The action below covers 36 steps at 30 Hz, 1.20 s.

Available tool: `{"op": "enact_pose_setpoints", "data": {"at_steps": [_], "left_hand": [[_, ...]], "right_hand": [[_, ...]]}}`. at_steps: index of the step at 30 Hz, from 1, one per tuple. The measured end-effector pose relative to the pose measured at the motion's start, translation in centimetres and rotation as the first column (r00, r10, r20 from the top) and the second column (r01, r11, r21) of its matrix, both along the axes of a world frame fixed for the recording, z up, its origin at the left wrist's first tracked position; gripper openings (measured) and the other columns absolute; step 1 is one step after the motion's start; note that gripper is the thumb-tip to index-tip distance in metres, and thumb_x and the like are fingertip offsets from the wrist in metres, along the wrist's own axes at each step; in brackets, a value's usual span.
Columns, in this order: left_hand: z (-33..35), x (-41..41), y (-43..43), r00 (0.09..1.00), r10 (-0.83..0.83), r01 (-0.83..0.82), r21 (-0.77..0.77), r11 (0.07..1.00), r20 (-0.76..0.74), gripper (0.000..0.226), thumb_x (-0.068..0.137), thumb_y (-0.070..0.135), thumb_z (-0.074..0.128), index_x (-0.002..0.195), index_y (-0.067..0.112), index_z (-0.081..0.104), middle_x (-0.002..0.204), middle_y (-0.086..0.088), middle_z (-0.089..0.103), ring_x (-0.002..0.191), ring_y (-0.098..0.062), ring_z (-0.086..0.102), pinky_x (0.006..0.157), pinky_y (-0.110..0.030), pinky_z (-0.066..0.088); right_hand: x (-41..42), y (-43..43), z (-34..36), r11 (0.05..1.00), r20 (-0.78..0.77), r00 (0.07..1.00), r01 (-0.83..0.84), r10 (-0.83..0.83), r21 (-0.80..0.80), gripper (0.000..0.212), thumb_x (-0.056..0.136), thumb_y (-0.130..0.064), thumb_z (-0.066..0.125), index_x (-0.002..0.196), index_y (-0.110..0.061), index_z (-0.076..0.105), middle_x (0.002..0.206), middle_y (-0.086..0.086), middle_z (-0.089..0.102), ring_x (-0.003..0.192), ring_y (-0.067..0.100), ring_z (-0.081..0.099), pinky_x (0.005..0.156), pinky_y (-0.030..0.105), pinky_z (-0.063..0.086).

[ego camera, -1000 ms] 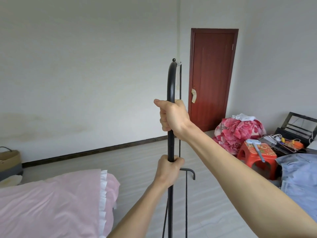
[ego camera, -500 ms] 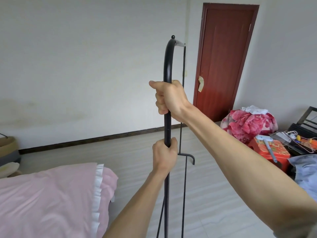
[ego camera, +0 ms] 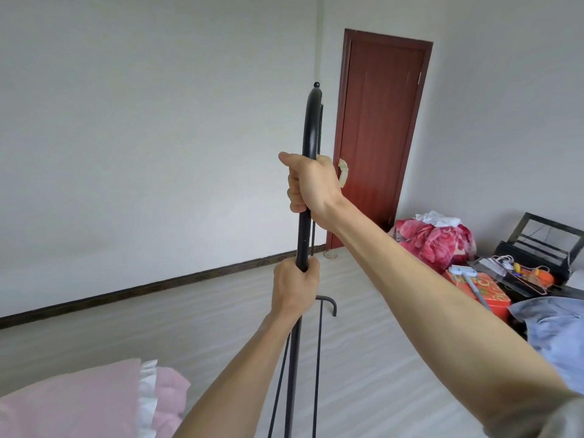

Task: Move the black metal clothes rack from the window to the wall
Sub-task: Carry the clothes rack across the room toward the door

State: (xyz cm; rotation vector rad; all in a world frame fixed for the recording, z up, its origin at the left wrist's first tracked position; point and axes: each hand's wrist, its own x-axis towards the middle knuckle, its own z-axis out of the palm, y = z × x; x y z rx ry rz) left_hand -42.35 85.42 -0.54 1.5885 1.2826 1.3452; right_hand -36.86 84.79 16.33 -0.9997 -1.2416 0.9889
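The black metal clothes rack (ego camera: 304,235) stands upright in front of me, seen end-on, its curved top capped by a small knob. My right hand (ego camera: 311,184) grips its thick post high up. My left hand (ego camera: 295,287) grips the same post lower down. Thin black rods and a small hook run down below my left hand; the rack's feet are out of view. The white wall (ego camera: 142,137) with a dark baseboard lies ahead across the pale floor.
A pink bed corner (ego camera: 79,403) sits at lower left. A red-brown door (ego camera: 379,137) is ahead on the right. At right are a red floral bundle (ego camera: 433,241), a red stool (ego camera: 477,292), a black frame (ego camera: 537,245) and blue cloth (ego camera: 550,327).
Both hands keep their grip on the post. The view has swung, so the door shifted right then lower in frame, and the bed corner shows less at lower left.
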Motion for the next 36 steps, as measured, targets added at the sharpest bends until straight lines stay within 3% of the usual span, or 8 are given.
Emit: {"op": "enact_pose_setpoints", "data": {"at_steps": [17, 28, 36], "left_hand": [[0.2, -5.4, 22.6, 0.999, 0.032, -0.031, 0.049, 0.998, -0.023, 0.048, 0.092, 0.022, 0.055, 0.054, 0.015, 0.028, 0.047, 0.002, 0.028, 0.048, -0.021, 0.026, 0.049, -0.032, 0.025], [0.5, -8.9, 38.5, 0.995, 0.100, -0.101, -0.035, 0.994, -0.012, 0.049, 0.091, 0.017, 0.056, 0.053, 0.017, 0.024, 0.043, 0.009, 0.024, 0.041, -0.016, 0.022, 0.048, -0.032, 0.025], [0.5, -16.7, 50.2, 0.992, 0.123, -0.122, -0.074, 0.990, 0.007, 0.047, 0.087, 0.017, 0.055, 0.052, 0.020, 0.025, 0.043, 0.008, 0.025, 0.044, -0.021, 0.023, 0.050, -0.036, 0.031]], "right_hand": [[-5.2, 23.1, 0.1, 0.999, 0.017, 1.000, -0.017, 0.016, 0.042, 0.048, 0.094, -0.016, 0.058, 0.058, -0.021, 0.026, 0.047, -0.004, 0.023, 0.040, 0.018, 0.020, 0.043, 0.024, 0.025], [-8.9, 39.9, -0.3, 0.999, 0.019, 0.999, -0.046, 0.045, 0.028, 0.042, 0.095, -0.017, 0.059, 0.064, -0.018, 0.030, 0.046, -0.001, 0.029, 0.039, 0.019, 0.024, 0.043, 0.025, 0.027], [-16.4, 50.2, -0.3, 0.995, 0.031, 0.998, -0.064, 0.062, 0.073, 0.037, 0.097, -0.022, 0.057, 0.071, -0.019, 0.031, 0.054, 0.000, 0.031, 0.044, 0.019, 0.026, 0.046, 0.029, 0.028]]}}
